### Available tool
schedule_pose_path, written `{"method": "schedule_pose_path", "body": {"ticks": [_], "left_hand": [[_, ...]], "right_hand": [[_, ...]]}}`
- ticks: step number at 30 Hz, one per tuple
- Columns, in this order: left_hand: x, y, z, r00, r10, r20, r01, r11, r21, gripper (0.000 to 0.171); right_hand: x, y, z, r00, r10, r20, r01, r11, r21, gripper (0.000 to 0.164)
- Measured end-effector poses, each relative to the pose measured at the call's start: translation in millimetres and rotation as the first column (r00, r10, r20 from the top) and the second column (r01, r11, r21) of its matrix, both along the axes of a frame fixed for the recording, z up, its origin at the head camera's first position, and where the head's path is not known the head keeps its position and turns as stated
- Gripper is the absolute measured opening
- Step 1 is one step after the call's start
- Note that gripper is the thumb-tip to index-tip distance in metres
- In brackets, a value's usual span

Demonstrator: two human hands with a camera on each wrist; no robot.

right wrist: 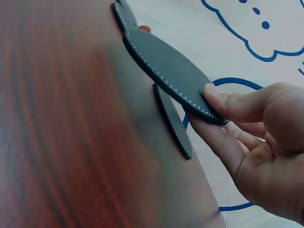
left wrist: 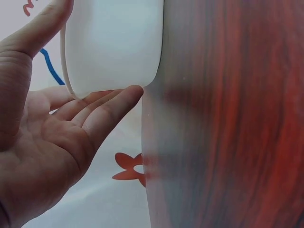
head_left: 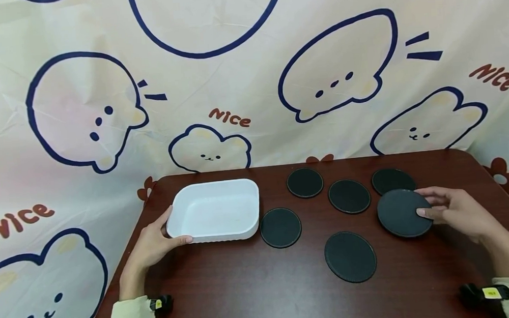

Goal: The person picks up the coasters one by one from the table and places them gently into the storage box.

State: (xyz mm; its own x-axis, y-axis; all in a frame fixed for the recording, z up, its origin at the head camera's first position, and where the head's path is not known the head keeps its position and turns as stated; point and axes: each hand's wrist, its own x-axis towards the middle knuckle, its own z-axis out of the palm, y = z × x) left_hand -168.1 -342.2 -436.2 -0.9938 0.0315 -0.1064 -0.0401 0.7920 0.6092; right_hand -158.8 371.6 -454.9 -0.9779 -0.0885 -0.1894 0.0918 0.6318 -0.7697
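Note:
My left hand grips the left end of a white rectangular dish. Its thumb is at the near corner, and in the left wrist view its fingers lie along the dish's end. On the right, my right hand pinches the edge of a round black coaster between thumb and fingers. In the right wrist view this coaster is raised off the table, tilted, with pale stitching round its rim. Below it lies another coaster, partly covered in the head view.
Several more black coasters lie flat on the brown wooden table: one coaster beside the dish, one coaster nearer me, others towards the back. A cartoon-printed cloth hangs behind the table.

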Motion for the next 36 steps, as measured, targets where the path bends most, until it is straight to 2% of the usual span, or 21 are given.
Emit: {"method": "schedule_pose_path", "body": {"ticks": [5,10,16,25,33,36], "left_hand": [[-0.2,0.8,0.7,1.000,0.002,0.015,-0.002,1.000,0.019,0.124],[1.4,-2.2,1.4,1.000,0.004,0.023,-0.005,0.999,0.048,0.121],[2.4,-5.6,1.7,1.000,-0.004,0.027,0.002,0.997,0.071,0.119],[1.3,-6.6,2.2,0.999,-0.009,0.036,0.006,0.996,0.085,0.118],[1.1,-7.7,0.9,0.999,-0.010,0.042,0.006,0.995,0.099,0.117],[0.5,-8.7,0.3,0.999,-0.014,0.041,0.009,0.994,0.106,0.116]], "right_hand": [[-4.7,-3.9,6.6,1.000,-0.019,0.017,0.021,0.995,-0.097,0.072],[-12.8,-21.8,13.7,0.999,-0.007,0.031,0.013,0.982,-0.191,0.074],[-22.3,-49.6,19.1,0.999,0.004,0.052,0.012,0.953,-0.304,0.074],[-31.7,-91.8,30.9,0.999,0.019,0.028,-0.005,0.900,-0.436,0.070],[-40.7,-129.0,34.9,0.999,0.039,0.034,-0.017,0.867,-0.497,0.068],[-43.6,-140.1,34.4,0.998,0.041,0.042,-0.013,0.847,-0.531,0.066]]}}
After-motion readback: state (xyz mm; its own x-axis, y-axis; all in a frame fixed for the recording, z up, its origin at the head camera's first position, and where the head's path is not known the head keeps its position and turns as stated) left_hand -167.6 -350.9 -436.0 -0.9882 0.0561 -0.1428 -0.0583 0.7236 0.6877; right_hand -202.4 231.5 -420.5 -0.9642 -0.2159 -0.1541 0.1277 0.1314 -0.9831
